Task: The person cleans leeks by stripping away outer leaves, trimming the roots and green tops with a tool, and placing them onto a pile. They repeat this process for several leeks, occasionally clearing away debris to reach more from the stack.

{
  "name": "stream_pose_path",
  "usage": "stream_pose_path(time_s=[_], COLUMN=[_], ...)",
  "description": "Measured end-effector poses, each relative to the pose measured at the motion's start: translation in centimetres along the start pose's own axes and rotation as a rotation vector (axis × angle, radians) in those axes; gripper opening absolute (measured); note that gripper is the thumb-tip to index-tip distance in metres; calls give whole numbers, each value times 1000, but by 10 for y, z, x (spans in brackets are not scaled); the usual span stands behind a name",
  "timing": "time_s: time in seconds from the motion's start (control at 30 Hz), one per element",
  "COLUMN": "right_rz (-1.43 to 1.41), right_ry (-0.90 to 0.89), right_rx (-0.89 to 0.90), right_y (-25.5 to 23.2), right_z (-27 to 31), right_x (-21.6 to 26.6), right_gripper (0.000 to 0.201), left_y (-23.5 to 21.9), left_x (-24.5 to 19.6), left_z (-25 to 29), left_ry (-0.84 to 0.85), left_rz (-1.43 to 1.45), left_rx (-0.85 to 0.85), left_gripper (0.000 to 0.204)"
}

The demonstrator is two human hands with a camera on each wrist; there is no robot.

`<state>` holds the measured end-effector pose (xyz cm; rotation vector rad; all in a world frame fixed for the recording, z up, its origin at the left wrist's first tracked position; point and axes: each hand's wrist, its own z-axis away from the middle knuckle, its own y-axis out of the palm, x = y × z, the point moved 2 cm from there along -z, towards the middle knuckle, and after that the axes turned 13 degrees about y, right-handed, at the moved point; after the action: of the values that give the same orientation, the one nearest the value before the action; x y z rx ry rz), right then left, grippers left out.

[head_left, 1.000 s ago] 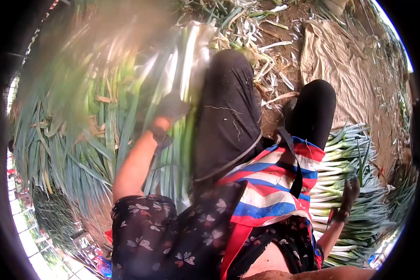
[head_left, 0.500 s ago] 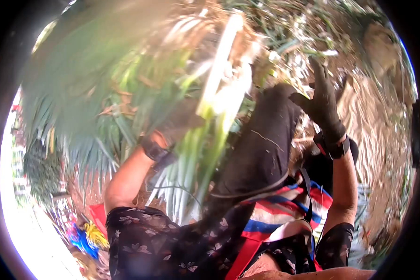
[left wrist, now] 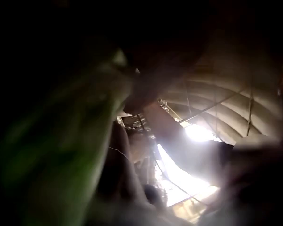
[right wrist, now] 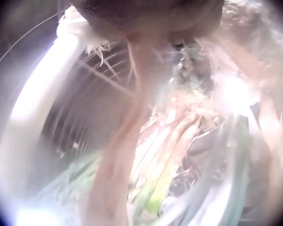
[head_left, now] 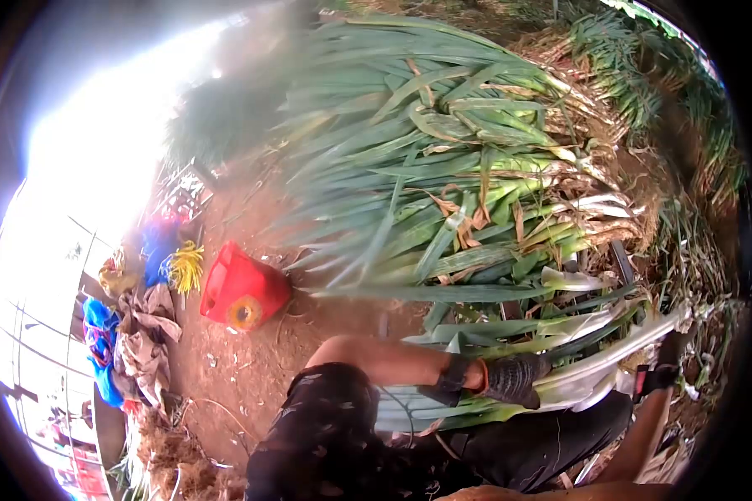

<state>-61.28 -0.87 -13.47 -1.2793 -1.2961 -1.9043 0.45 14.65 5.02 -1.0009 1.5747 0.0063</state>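
Observation:
My left hand (head_left: pixel 516 380), in a dark knitted glove, grips a leek (head_left: pixel 610 351) whose long pale shaft points right, root end outward. More leeks lie beneath it across the dark-trousered leg. In the left wrist view a blurred green stalk (left wrist: pixel 75 146) fills the left side. At the root end is my gloved right hand (head_left: pixel 667 355), partly in shadow. The right wrist view shows that hand (right wrist: pixel 151 19) at the top, a brownish dry leaf (right wrist: pixel 115 155) hanging from its fingers. The leek's white shaft (right wrist: pixel 37 101) runs down beside it.
A large heap of leeks (head_left: pixel 476 167) lies ahead, roots to the right. On the reddish soil to the left stand a red bag (head_left: pixel 242 284), yellow string (head_left: pixel 185 267) and blue bundles (head_left: pixel 100 342). More leeks (head_left: pixel 614 67) lie at the far right.
The head view has swung left, bringing the red bag and heap into view. My right hand has come from the right side to the leek's root end; my left keeps its grip.

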Motion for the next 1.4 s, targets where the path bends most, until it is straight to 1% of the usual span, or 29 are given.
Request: stream_pose_path(time_s=[0.03, 0.07, 0.1, 0.13, 0.2, 0.23, 0.27, 0.3, 0.33, 0.37, 0.4, 0.47, 0.53, 0.6, 0.63, 0.7, 0.77, 0.83, 0.87, 0.93, 1.0, 1.07, 1.1, 1.2, 1.27, 1.33, 1.4], right_rz=[270, 401, 446, 462, 446, 488, 760, 1013, 1208, 1305, 1368, 1416, 1428, 1427, 1444, 1505, 1578, 1640, 1664, 1689, 1689, 1721, 1741, 1779, 1794, 1820, 1848], right_ry=[-6, -3, 7, 22, 35, -7, -223, -463, -580, -586, -547, -511, -488, -476, -485, -519, -555, -563, -552, -553, -565, -595, -607, -631, -622, -621, -569], right_rx=[-127, -193, -223, -238, -214, -183, -175, -222, -244, -224, -166, 8, 212, 391, 444, 475, 475, 464, 455, 473, 536, 587, 606, 618, 557, 414, 194], right_y=[5, 3, -4, -11, -26, -25, -20, -6, 14, 38, 69, 155, 242, 314, 338, 360, 368, 363, 358, 354, 363, 373, 377, 380, 368, 347, 307], right_z=[4, 2, -1, -5, -20, -22, -21, -14, 7, 31, 66, 137, 204, 263, 284, 307, 311, 310, 312, 321, 326, 335, 339, 342, 332, 309, 269], right_x=[15, 26, 35, 42, 53, 60, 58, 57, 64, 63, 55, 50, 45, 44, 47, 54, 59, 69, 72, 77, 67, 54, 47, 54, 81, 115, 143], right_gripper=[71, 67, 63, 59, 52, 48, 46, 45, 45, 45, 45, 45, 46, 46, 46, 47, 47, 48, 48, 48, 49, 49, 50, 50, 51, 51, 52], left_y=[-5, -15, -26, -44, -62, -66, -70, -70, -64, -60, -67, -75, -82, -88, -92, -97, -102, -103, -97, -91, -88, -88, -88, -96, -99, -106, -107], left_x=[-8, -20, -35, -54, -77, -86, -90, -87, -81, -78, -84, -80, -70, -48, -36, -16, -21, -41, -45, -50, -49, -49, -45, -30, -28, -21, -13], left_z=[0, 0, -1, -9, -12, -14, -14, -12, -10, -9, -7, 12, 37, 45, 44, 21, -13, -33, -38, -38, -45, -42, -37, -23, -18, -12, -2], left_ry=[-16, -14, -16, -131, -197, -226, -293, -292, -290, -285, -231, -249, -305, -362, -394, -464, -503, -474, -495, -561, -514, -466, -441, -388, -422, -483, -551], left_rz=[-1, -14, -25, -15, 59, 94, 111, 128, 158, 186, 211, 243, 261, 296, 307, 329, 358, 380, 412, 449, 508, 477, 416, 384, 346, 274, 326], left_rx=[-19, -47, -75, 139, 142, 141, 163, 142, 123, 117, 61, 48, 56, 81, 93, 129, 122, 71, 62, 14, -15, -38, -48, -121, -246, -215, -241], left_gripper=[49, 49, 49, 49, 46, 44, 42, 41, 40, 39, 39, 40, 42, 43, 44, 45, 47, 43, 42, 38, 35, 32, 30, 26, 21, 20, 20])
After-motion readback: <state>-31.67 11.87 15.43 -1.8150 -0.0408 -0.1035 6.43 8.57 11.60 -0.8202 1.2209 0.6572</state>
